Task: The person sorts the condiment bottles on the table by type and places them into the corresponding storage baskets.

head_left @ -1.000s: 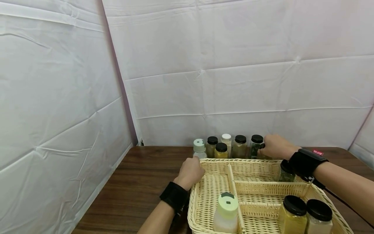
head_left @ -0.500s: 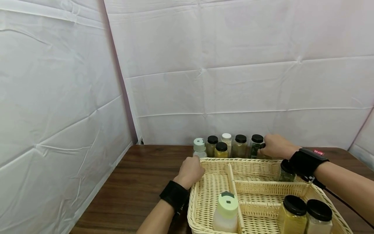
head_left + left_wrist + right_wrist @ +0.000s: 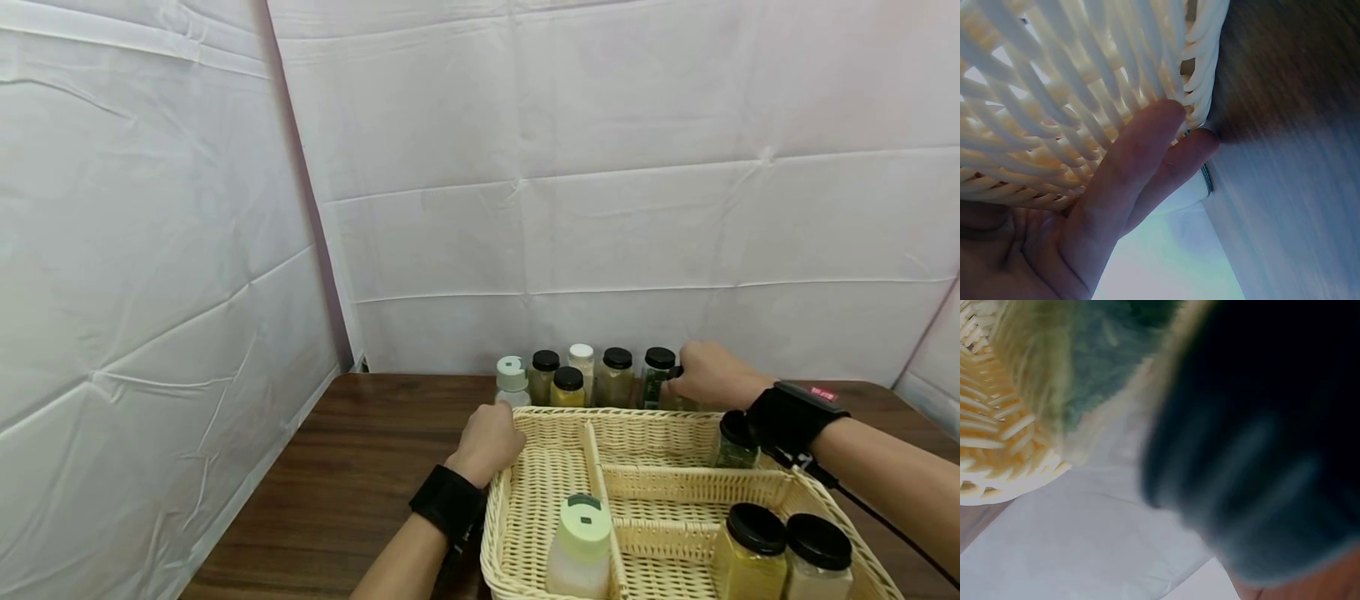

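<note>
My left hand (image 3: 487, 442) rests against the far left corner of a cream wicker basket (image 3: 540, 413); in the left wrist view its fingers (image 3: 1135, 169) lie straight along the outer weave (image 3: 1085, 69). Behind the basket's far edge, my right hand (image 3: 708, 375) is curled round a black-lidded jar. That jar is mostly hidden under the hand, and its lid (image 3: 1260, 437) fills the blurred right wrist view. Just left of this hand stands a black-lidded jar of green herbs (image 3: 657, 377).
Several more jars (image 3: 567, 375) stand in a row against the white backdrop. Inside the basket are a pale green-capped bottle (image 3: 581, 546), two black-lidded jars (image 3: 783, 554) at the front right and one jar (image 3: 735, 440) at the far right. Brown table (image 3: 360, 467) extends left.
My right hand has risen very slightly with its jar. The left hand and the basket have stayed put.
</note>
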`<action>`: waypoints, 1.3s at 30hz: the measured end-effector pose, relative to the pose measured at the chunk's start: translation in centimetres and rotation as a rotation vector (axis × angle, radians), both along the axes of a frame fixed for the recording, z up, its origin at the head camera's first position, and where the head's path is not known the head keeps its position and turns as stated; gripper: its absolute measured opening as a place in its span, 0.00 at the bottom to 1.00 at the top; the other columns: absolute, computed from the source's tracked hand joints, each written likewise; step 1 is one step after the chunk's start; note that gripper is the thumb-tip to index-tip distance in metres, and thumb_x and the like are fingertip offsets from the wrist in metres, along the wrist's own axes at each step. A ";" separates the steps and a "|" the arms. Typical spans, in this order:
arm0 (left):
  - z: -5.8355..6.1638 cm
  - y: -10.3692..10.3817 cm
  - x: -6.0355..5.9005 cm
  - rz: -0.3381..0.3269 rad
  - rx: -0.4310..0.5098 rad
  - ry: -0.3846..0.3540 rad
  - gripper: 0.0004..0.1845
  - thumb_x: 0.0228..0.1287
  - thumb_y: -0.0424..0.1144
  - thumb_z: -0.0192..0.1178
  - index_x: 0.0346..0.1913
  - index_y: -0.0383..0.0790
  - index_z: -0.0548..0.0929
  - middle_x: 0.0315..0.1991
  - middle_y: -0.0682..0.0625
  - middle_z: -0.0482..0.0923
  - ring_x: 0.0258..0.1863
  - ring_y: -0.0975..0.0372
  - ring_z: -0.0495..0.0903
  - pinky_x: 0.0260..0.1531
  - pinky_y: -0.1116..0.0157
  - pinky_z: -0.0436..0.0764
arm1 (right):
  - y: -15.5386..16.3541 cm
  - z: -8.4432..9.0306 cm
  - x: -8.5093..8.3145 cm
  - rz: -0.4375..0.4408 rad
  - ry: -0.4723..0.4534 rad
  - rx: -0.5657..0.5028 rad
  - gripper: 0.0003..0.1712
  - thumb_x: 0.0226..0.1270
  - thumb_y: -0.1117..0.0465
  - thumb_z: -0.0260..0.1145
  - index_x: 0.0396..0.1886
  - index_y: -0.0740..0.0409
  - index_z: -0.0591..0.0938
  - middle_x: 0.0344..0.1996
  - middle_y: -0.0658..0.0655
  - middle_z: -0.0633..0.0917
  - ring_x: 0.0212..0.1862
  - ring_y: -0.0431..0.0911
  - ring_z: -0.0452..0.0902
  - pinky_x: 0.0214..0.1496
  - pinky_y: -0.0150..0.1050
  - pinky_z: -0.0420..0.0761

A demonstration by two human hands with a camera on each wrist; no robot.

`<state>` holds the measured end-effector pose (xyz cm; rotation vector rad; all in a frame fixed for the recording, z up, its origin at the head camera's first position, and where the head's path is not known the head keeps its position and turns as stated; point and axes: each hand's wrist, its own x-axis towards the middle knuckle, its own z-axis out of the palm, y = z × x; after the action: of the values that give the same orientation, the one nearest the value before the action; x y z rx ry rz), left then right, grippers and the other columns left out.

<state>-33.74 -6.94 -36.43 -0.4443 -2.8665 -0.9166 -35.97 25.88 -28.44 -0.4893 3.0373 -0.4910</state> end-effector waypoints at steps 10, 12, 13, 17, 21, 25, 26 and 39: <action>0.1 0.0 0.1 -0.003 0.009 -0.015 0.03 0.71 0.26 0.62 0.40 0.28 0.80 0.21 0.44 0.68 0.17 0.57 0.68 0.21 0.63 0.66 | -0.2 1.2 0.8 0.003 0.044 -0.027 0.21 0.79 0.62 0.63 0.23 0.51 0.66 0.19 0.49 0.60 0.23 0.44 0.53 0.34 0.47 0.62; 0.1 0.0 0.2 -0.005 0.017 -0.014 0.02 0.71 0.26 0.61 0.40 0.28 0.80 0.22 0.43 0.69 0.18 0.57 0.69 0.21 0.63 0.67 | -0.1 1.5 0.9 0.008 0.066 -0.024 0.20 0.80 0.63 0.63 0.26 0.53 0.67 0.20 0.50 0.60 0.24 0.44 0.52 0.35 0.48 0.61; 0.1 0.0 0.2 -0.005 0.019 -0.012 0.02 0.71 0.26 0.61 0.40 0.28 0.80 0.22 0.43 0.70 0.18 0.57 0.69 0.21 0.63 0.67 | -0.1 1.7 1.0 0.012 0.077 -0.027 0.19 0.79 0.63 0.63 0.27 0.54 0.67 0.21 0.50 0.60 0.24 0.44 0.52 0.35 0.48 0.61; 0.2 0.0 0.2 -0.002 0.016 -0.003 0.02 0.70 0.25 0.62 0.39 0.28 0.80 0.22 0.43 0.71 0.19 0.56 0.70 0.22 0.62 0.69 | -0.1 2.4 1.3 0.023 0.126 -0.027 0.18 0.78 0.63 0.64 0.27 0.56 0.68 0.21 0.51 0.62 0.25 0.45 0.52 0.35 0.47 0.60; 0.2 0.0 0.0 0.004 0.012 -0.012 0.02 0.70 0.26 0.62 0.39 0.28 0.80 0.22 0.43 0.71 0.19 0.57 0.71 0.22 0.63 0.69 | -0.3 3.0 1.6 0.014 0.157 -0.023 0.16 0.77 0.62 0.65 0.27 0.57 0.71 0.22 0.52 0.67 0.25 0.45 0.59 0.35 0.46 0.63; 0.1 0.0 -0.1 0.004 0.008 -0.021 0.02 0.70 0.26 0.62 0.39 0.28 0.80 0.22 0.44 0.70 0.18 0.57 0.70 0.21 0.63 0.68 | -0.3 3.4 2.1 0.009 0.166 -0.034 0.12 0.78 0.62 0.65 0.36 0.66 0.77 0.27 0.56 0.76 0.28 0.48 0.67 0.36 0.48 0.68; 0.1 0.0 -0.1 0.004 0.007 -0.023 0.02 0.70 0.26 0.62 0.40 0.28 0.80 0.22 0.44 0.70 0.18 0.57 0.70 0.21 0.63 0.69 | -0.3 3.5 2.3 0.006 0.170 -0.037 0.12 0.78 0.61 0.65 0.39 0.68 0.78 0.29 0.57 0.78 0.29 0.49 0.69 0.37 0.49 0.69; 0.4 0.0 0.2 0.019 0.002 -0.017 0.05 0.68 0.26 0.63 0.43 0.26 0.81 0.27 0.41 0.75 0.24 0.55 0.77 0.27 0.60 0.76 | -0.9 4.6 3.7 -0.017 0.237 -0.056 0.19 0.77 0.59 0.68 0.49 0.75 0.79 0.38 0.63 0.85 0.39 0.57 0.83 0.44 0.55 0.80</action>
<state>-33.52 -6.90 -36.05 -0.4108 -2.8798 -0.9255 -32.27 24.95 -23.88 -0.5625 3.2635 -0.5572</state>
